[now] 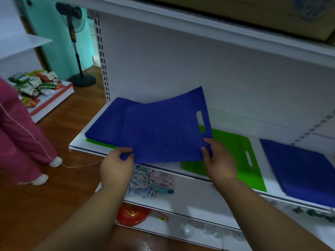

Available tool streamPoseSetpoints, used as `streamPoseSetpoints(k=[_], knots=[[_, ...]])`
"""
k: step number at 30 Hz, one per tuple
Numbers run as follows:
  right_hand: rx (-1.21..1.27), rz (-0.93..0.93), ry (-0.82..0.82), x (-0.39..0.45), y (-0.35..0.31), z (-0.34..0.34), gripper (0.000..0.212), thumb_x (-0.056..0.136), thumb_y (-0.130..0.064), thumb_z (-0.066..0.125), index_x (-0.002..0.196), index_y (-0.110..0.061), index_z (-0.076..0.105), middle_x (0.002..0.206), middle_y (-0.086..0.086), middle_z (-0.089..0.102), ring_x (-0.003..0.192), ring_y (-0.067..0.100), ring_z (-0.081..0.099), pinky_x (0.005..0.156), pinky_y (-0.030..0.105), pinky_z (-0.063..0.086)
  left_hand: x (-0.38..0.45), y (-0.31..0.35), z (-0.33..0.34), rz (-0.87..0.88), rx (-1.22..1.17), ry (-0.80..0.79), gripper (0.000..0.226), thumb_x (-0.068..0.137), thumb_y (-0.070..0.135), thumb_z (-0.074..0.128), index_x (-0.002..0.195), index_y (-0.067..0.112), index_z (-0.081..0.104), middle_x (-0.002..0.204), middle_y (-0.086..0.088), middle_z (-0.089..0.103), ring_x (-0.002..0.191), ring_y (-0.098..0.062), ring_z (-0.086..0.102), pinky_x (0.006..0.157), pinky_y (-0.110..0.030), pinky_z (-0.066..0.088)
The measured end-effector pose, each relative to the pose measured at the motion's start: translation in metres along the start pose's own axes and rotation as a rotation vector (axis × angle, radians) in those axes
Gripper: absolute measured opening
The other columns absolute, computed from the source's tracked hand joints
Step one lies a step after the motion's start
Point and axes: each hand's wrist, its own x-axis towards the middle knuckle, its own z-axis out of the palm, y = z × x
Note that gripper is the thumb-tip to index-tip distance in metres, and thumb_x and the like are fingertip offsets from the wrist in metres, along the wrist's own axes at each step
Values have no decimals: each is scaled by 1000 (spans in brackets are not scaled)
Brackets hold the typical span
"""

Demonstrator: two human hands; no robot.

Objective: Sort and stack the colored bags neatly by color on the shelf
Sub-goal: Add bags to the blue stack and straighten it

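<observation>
Head view: left hand (117, 160) and right hand (215, 156) pinch the blue bag's (163, 131) near corners; the blue stack (105, 127) lies just far-left beneath it, the nearer target.

The scene is dim and cool-toned, with soft, even light and no hard shadows. The white shelf (126, 156) back panel reads grey, darkening toward 12 o'clock under the upper shelf. Wide-angle distortion bends straight edges, strongest toward 3 and 9 o'clock. Lower shelves at 5 o'clock are smeared and out of focus; a faint sheen marks the wooden floor (59, 196).
</observation>
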Motion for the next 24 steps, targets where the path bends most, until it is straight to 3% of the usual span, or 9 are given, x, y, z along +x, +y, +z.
streamPoseSetpoints(k=[3,8,13,19,24], knots=[[14,118,53,-2,24,-26,40,98,-26,55,137,-21,52,130,5,60,110,30,60,87,35,47,-13,16,23,186,210,-50,15,92,23,62,105,26,69,103,-1,67,82,-20,57,69,-27,42],[-83,198,148,-21,87,-70,44,98,-29,56,141,-24,49,123,5,63,102,28,62,80,35,48,-42,50,79,513,367,-138,18,89,16,67,107,16,71,94,-9,69,72,-32,61,56,-28,35],[-143,310,199,-48,182,-124,44,100,-33,52,142,-23,47,131,1,59,110,24,60,85,34,48,-97,89,162,682,395,-224,16,87,20,65,102,18,72,93,-11,70,77,-36,65,61,-33,47],[-187,376,204,-69,316,-193,41,102,-27,45,142,-18,46,136,6,54,115,30,57,92,41,48,-182,128,280,749,433,-298,15,89,24,63,103,23,69,99,-5,68,87,-30,64,68,-35,49],[-245,369,113,-64,410,-237,42,98,-29,50,139,-20,49,124,8,58,101,29,61,80,41,53,-239,148,355,720,531,-317,19,90,25,62,107,23,70,100,-6,68,87,-30,65,67,-34,48]])
